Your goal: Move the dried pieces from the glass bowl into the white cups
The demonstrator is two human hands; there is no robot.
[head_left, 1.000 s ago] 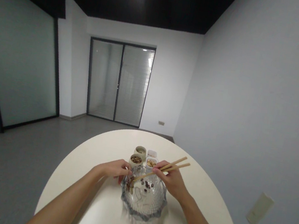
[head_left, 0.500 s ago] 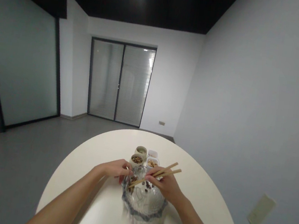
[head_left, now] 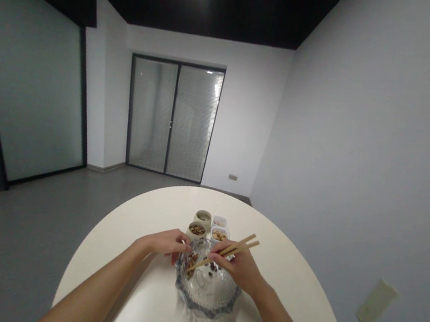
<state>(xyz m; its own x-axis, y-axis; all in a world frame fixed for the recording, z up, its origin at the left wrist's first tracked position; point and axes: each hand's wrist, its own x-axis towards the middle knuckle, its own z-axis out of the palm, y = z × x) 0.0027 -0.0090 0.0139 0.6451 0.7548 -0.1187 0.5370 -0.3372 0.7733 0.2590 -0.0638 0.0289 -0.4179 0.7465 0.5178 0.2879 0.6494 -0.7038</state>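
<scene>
A clear glass bowl with a scalloped rim stands on the table in front of me. Brown nut-like pieces lie along its left inside, and several small dark pieces rest near its middle. My left hand has bent fingers closed on the bowl's far left rim. Beneath that hand a bit of something red shows, mostly hidden. Pinched in my right hand is a pair of wooden chopsticks, held over the bowl. Their tips reach the brown pieces; whether they grip one is too small to tell.
Behind the bowl stand two greenish cups, the nearer cup holding brown pieces and the farther cup behind it. Beside them are a white container of pale nuts and another white container. The round table has a wall close on its right.
The chopstick tips have shifted slightly right and come closer together among the brown pieces. My left hand has stayed at the rim, and the bowl has not moved.
</scene>
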